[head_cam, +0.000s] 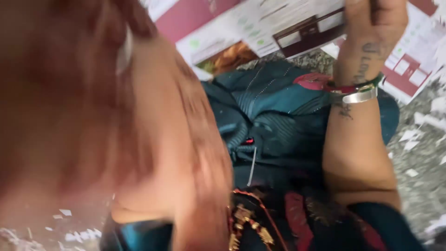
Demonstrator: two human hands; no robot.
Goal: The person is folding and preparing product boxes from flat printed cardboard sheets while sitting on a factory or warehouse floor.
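My right hand (374,16) reaches to the top edge, over printed paper sheets (278,23) in white, maroon and green. Its fingers are cut off by the frame, so I cannot tell whether it holds anything. Bangles (357,90) in red, green and silver circle the wrist, and the forearm has dark tattoo marks. My left arm (93,116) fills the left half, very close and blurred; its hand cannot be made out. Between the arms lies dark teal fabric (274,116) with stitched lines and a red patch.
Darker cloth with red and gold embroidery (260,223) lies at the bottom centre. The speckled grey floor (418,162) carries several small white paper scraps on the right and at the lower left.
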